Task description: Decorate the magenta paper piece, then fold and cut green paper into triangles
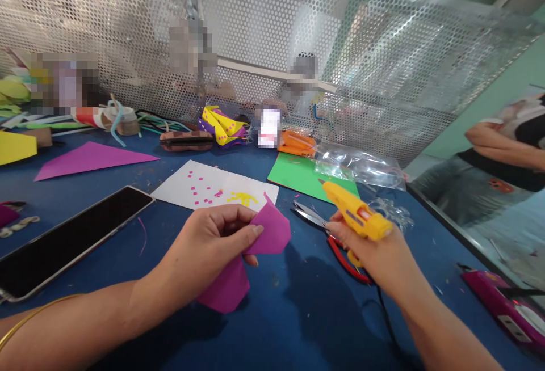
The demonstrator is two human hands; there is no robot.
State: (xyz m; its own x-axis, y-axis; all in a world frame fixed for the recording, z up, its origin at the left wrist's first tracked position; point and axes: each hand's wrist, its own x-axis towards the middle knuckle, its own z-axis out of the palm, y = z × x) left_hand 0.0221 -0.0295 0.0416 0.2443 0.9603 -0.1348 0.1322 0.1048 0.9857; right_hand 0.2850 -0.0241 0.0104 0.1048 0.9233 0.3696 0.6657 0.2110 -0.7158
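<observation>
Taking the purple piece [272, 230] as the centre of a clock, the left hand [217, 236] comes from eight o'clock and holds it before the person, above the blue table [272, 331]. Its thumb and fingers are pinching near one edge, probably so that the wide face stays free. More purple shows below this hand; whether it is the same piece, I cannot tell. At three o'clock, the right hand [381, 254] grips the yellow glue gun [355, 210], its fingers closed around the handle, partly hidden; the nozzle points to ten o'clock, perhaps to keep the tip away from the skin. Red-handled scissors [347, 260] lie below this hand, within easy reach. At eleven o'clock, a white sheet [225, 181] carries pink and yellow bits, maybe so that they stand out. The gun's label [364, 214] is too small to read, and I find no legible brand.
</observation>
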